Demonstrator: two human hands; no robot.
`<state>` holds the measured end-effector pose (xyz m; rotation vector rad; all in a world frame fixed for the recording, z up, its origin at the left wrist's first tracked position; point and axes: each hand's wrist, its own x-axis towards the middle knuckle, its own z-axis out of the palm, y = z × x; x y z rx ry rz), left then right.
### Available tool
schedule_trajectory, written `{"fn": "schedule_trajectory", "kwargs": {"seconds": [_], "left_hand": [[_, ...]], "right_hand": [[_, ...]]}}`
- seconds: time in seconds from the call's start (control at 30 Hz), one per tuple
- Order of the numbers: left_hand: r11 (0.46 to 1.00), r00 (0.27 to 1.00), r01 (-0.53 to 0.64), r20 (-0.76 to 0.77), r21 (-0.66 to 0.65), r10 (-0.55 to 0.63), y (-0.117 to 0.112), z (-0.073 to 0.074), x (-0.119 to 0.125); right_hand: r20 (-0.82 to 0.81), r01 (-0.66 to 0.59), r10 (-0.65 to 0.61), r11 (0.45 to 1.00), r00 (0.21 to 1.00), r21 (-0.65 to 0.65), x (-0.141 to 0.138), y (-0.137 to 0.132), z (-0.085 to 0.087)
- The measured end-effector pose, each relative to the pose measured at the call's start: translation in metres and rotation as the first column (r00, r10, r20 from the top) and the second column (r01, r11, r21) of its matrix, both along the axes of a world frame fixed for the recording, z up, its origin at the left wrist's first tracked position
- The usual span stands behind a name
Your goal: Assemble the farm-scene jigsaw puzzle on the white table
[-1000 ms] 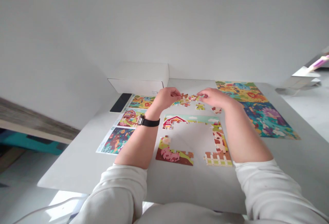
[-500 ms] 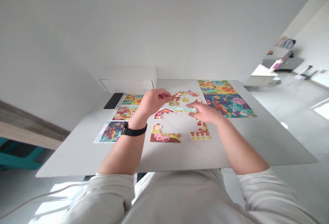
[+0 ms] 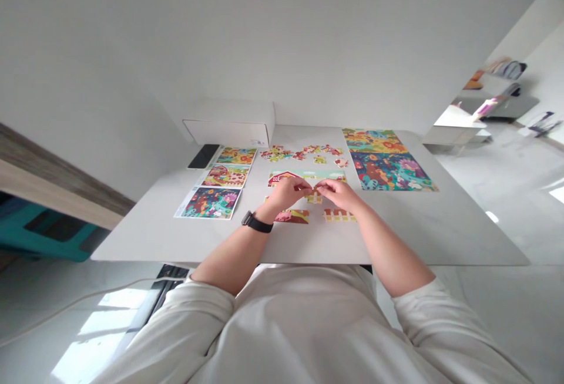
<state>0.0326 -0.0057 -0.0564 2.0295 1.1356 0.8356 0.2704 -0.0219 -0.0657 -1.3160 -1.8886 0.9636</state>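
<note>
Between my fingertips is a brown and yellow-green puzzle piece, held over the middle of a partly joined farm puzzle. My left hand, with a black watch on the wrist, pinches its left side. The fingers of my right hand are closed on its right side. Behind my hands runs the puzzle's top strip with a red barn. Toward me lie a joined corner with a pink pig and a joined fence section, a gap between them. My hands cover the puzzle's sides in part.
Loose puzzle pieces lie along the back. Three small reference pictures and a black phone are at the left, a white box behind them. Two larger finished pictures lie at the right.
Both hands have come together and nearer to me. The puzzle piece has moved from the back, by the loose pieces, to above the puzzle's middle. The camera view has shifted slightly.
</note>
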Motion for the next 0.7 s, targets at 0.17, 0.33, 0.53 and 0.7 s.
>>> {"fn": "schedule_trajectory", "kwargs": {"seconds": [0.17,0.33,0.53,0.7], "left_hand": [[0.999,0.998,0.016,-0.054,0.034,-0.015,0.0,0.001,-0.002],[0.995,0.992,0.098,-0.077,-0.005,-0.098,-0.002,0.0,-0.003],[0.978,0.943,0.205,-0.262,-0.032,-0.206,-0.005,0.008,-0.014],[0.941,0.799,0.327,-0.508,-0.083,-0.322,-0.008,0.014,-0.025]], "right_hand": [[-0.009,-0.048,0.048,0.999,0.999,-0.007,0.001,-0.002,-0.003],[0.069,-0.099,0.105,0.99,0.992,-0.096,0.005,-0.004,-0.003],[0.171,-0.185,0.224,0.958,0.959,-0.217,0.006,-0.011,0.008],[0.23,-0.215,0.271,0.947,0.935,-0.24,0.004,-0.014,0.013]]}}
